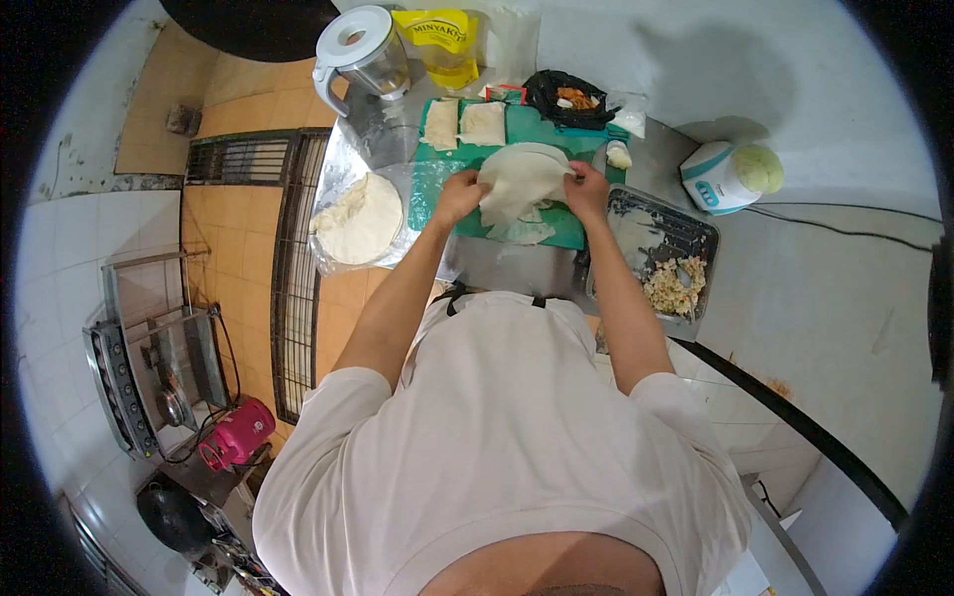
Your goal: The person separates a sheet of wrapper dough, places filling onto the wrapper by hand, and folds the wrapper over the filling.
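Note:
A thin, round, pale dough wrapper [525, 177] is spread over the green cutting board [433, 181], its lower edge ragged. My left hand [460, 197] grips the wrapper's left edge, fingers closed. At the opposite edge, my right hand [587, 189] pinches the wrapper too. Two folded, rectangular pale parcels [483, 124] lie side by side at the board's back left. Left of the board, a stack of round wrappers [360, 223] rests on clear plastic. To the right, a metal tray [710, 233] holds a crumbly, chopped filling [676, 286] with a spoon-like utensil in it.
Behind the board stand a blender jug [360, 52], a yellow pouch [439, 48] and a black plastic bag [542, 91] with orange-brown food. A white-and-teal appliance [711, 181] with a pale green round item sits at right. A pink gas cylinder [238, 434] is at lower left.

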`<state>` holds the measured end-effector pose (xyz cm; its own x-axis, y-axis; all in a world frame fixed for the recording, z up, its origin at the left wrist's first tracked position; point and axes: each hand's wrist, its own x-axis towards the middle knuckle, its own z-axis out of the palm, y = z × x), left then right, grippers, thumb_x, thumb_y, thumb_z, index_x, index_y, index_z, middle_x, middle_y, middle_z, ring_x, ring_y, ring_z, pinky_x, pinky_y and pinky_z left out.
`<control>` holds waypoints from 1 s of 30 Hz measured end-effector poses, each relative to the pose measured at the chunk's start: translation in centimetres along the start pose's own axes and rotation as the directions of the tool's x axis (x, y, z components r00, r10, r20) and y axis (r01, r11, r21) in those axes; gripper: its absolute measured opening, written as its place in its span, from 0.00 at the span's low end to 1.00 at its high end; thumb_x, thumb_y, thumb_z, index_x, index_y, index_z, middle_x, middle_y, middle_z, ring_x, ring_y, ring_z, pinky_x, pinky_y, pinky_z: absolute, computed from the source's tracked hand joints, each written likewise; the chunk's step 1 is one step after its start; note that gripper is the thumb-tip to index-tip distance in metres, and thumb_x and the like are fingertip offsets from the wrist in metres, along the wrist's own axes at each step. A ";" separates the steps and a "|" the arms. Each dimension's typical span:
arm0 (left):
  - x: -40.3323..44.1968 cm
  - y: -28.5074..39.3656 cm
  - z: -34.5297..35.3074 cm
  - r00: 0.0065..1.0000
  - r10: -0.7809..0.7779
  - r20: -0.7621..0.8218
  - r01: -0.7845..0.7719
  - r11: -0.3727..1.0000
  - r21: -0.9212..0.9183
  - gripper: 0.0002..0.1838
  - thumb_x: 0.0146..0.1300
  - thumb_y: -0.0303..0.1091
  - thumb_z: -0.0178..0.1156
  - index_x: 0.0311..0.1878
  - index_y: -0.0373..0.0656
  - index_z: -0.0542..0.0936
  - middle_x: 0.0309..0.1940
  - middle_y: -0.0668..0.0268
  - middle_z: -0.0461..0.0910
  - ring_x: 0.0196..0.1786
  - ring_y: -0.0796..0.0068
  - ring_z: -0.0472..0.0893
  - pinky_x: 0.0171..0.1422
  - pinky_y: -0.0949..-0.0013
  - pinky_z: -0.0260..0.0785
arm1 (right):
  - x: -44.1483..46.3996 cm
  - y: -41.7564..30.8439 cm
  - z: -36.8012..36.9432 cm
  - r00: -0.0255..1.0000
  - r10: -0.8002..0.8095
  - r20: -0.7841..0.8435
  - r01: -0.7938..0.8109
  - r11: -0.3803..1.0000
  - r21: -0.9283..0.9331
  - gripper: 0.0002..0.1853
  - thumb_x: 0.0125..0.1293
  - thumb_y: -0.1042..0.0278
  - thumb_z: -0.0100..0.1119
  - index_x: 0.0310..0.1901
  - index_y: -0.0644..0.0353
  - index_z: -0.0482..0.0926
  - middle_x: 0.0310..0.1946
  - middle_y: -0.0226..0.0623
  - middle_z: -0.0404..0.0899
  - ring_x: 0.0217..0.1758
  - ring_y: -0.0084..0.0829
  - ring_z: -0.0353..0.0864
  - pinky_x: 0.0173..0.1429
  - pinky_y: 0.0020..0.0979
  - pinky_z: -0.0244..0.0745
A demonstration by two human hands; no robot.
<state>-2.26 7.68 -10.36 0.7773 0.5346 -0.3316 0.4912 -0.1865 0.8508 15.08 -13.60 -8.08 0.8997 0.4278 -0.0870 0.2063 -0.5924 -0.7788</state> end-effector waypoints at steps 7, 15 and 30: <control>-3.5 6.1 -0.9 0.982 0.013 0.187 0.089 0.845 -0.527 0.08 0.64 0.29 0.62 0.43 0.37 0.83 0.35 0.67 0.84 0.36 0.77 0.80 0.39 0.69 0.72 | -2.5 -5.4 -5.2 1.000 -0.026 0.018 0.018 0.948 0.318 0.16 0.65 0.72 0.64 0.54 0.61 0.83 0.35 0.36 0.80 0.40 0.26 0.83 0.43 0.30 0.81; 0.2 1.7 1.7 0.987 -0.141 0.080 0.157 0.960 -0.232 0.23 0.58 0.37 0.68 0.52 0.29 0.81 0.42 0.55 0.86 0.43 0.65 0.84 0.48 0.65 0.75 | 0.5 -2.0 -2.4 0.987 0.074 0.145 -0.050 0.986 -0.161 0.21 0.61 0.70 0.66 0.56 0.61 0.79 0.45 0.52 0.85 0.49 0.49 0.86 0.57 0.44 0.78; 2.4 1.4 2.3 0.994 -0.103 -0.037 0.085 0.940 -0.332 0.17 0.57 0.38 0.71 0.44 0.35 0.84 0.35 0.60 0.86 0.37 0.73 0.83 0.44 0.69 0.74 | 5.8 0.9 -0.2 0.973 0.195 0.122 -0.177 0.974 -0.138 0.20 0.55 0.56 0.71 0.46 0.60 0.87 0.49 0.49 0.85 0.53 0.51 0.84 0.60 0.47 0.78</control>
<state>1.20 6.82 -10.86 0.7078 0.5807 -0.4023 0.3972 0.1437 0.9064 20.54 -11.81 -9.20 0.8686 0.3846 -0.3123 0.0945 -0.7473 -0.6577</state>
